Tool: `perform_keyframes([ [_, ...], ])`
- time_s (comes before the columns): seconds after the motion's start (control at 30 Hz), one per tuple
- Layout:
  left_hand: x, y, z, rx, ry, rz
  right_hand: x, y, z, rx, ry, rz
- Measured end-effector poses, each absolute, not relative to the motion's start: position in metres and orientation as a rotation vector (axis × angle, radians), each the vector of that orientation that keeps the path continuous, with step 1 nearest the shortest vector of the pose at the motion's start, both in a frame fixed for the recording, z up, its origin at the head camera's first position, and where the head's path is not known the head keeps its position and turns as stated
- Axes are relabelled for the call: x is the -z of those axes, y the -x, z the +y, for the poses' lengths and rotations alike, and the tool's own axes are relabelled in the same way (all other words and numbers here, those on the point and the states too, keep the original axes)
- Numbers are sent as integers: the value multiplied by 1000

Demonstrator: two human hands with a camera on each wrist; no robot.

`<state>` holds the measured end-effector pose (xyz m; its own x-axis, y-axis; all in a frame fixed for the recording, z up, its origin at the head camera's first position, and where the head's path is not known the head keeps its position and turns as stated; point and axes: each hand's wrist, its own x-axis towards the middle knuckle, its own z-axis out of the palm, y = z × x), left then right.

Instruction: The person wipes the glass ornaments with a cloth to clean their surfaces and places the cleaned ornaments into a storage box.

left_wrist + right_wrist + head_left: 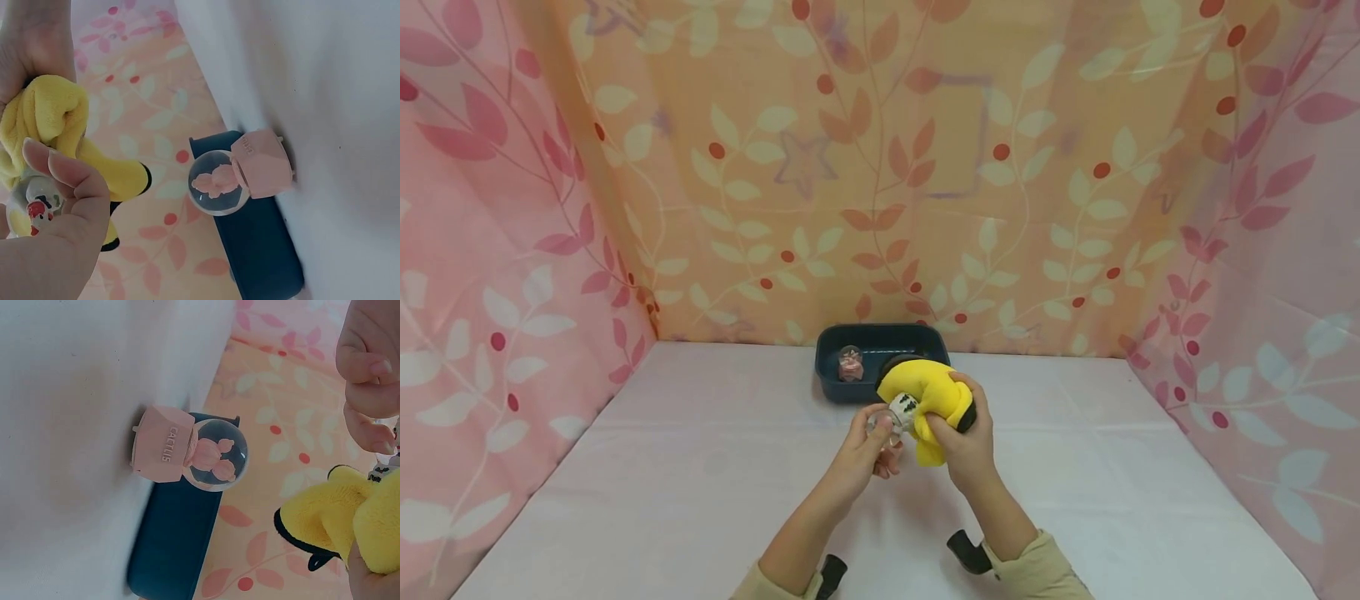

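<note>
My left hand point(859, 442) grips a small snow globe point(45, 203) with a red and white figure inside. Its white, dark-patterned base point(903, 407) faces my right hand. Bunched in my right hand point(973, 437) is a yellow cloth point(928, 390) with black trim, pressed up against that base. Just below the hands, a pink snow globe point(165, 445) stands upright on the table, "CACTUS" lettered on its faceted base; in the head view my left hand partly covers it.
A dark teal tray point(823, 385) stands at the back of the white-covered table point(700, 467). Inside it, toward the left, sits another pink snow globe point(850, 365). The cloth overlaps the tray's right front corner in the head view. Patterned curtains point(880, 167) enclose the back and sides.
</note>
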<state>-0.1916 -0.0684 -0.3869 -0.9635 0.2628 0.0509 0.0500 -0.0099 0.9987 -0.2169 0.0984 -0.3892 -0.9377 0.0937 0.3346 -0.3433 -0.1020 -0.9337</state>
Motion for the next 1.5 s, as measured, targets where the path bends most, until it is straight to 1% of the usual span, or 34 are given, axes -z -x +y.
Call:
perform_keyframes([
  [0.27,386,191,-71,-2109,-326,2091,386,220,98,-2291,-132,-1767],
  [0.4,384,190,-71,-2107,-321,2097,386,220,100,-2362,-130,-1676],
  [0.63,384,192,-72,-2132,-316,2121,383,218,103,-2367,-326,-1699],
  [0.77,385,192,-72,-2143,-316,2138,381,216,102,-2295,-449,-1829],
  [0.87,386,191,-71,-2131,-326,2168,381,214,102,-2227,-486,-1965],
  [1.13,390,192,-68,-2109,-334,2222,382,214,98,-2103,-394,-2207],
  [1.5,390,190,-65,-2119,-324,2207,382,212,100,-2017,-292,-2135],
])
